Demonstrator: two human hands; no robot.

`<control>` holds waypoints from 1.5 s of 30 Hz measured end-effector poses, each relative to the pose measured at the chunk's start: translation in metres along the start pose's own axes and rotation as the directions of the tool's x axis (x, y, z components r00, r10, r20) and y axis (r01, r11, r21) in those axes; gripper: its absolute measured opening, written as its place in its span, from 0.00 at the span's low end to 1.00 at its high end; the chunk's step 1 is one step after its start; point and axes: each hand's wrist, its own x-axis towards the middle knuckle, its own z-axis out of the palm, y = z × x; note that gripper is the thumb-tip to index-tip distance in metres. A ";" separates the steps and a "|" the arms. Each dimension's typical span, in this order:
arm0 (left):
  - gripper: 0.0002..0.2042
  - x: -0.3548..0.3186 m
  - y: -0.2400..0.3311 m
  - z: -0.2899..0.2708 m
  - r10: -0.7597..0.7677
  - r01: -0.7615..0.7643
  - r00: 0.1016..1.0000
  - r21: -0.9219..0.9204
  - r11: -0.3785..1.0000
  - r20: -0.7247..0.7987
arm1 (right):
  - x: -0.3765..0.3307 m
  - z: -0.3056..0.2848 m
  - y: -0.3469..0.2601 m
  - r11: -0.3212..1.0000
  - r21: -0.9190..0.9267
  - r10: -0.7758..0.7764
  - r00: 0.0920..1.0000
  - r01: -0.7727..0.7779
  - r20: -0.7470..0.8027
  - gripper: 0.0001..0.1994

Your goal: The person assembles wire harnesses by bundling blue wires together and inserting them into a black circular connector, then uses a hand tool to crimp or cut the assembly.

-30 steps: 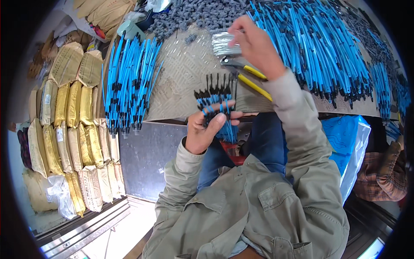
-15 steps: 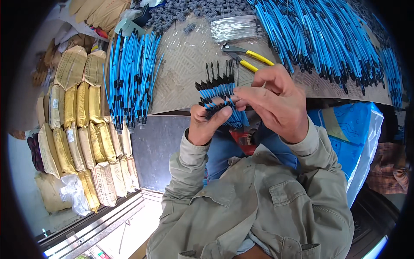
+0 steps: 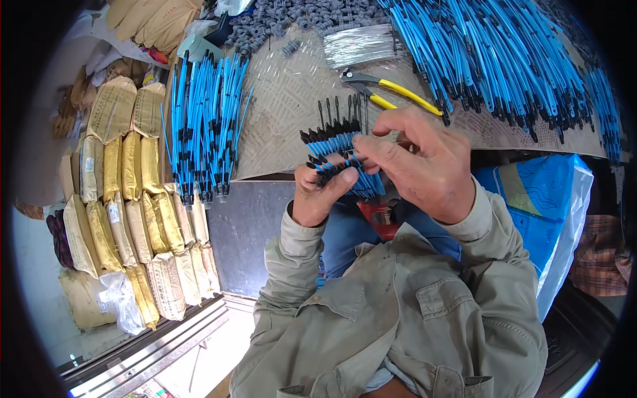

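Observation:
My left hand (image 3: 314, 200) is wrapped round a fanned bundle of slim blue strips with black end pieces (image 3: 332, 140), its thumb lying across the lower row of black parts. Several thin dark stems stick up from the bundle's far side. At the bundle's right edge, the thumb and forefinger of my right hand (image 3: 428, 166) are pinched together. Whatever lies between those fingertips is too small to make out. Just beyond the right hand, yellow-handled pincers (image 3: 406, 96) rest on the table with their dark jaws to the left.
Blue strips with black ends lie heaped at the far right (image 3: 491, 60), with a smaller pile (image 3: 206, 126) at the table's left. Silvery wires (image 3: 361, 46) and ribbed grey pieces (image 3: 279, 16) lie at the back. Paper-wrapped packages (image 3: 133, 169) stand left; a blue bag (image 3: 527, 205) is at right.
My right hand has shifted slightly left, its fingertips staying at the bundle's right edge. The left hand keeps its hold, almost unmoved. The whole view has tilted a little.

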 end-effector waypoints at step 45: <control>0.11 0.000 -0.004 -0.002 -0.031 0.031 0.999 0.002 1.000 -0.017 | -0.003 0.013 0.002 0.956 0.282 0.103 0.992 -0.080 -0.068 0.15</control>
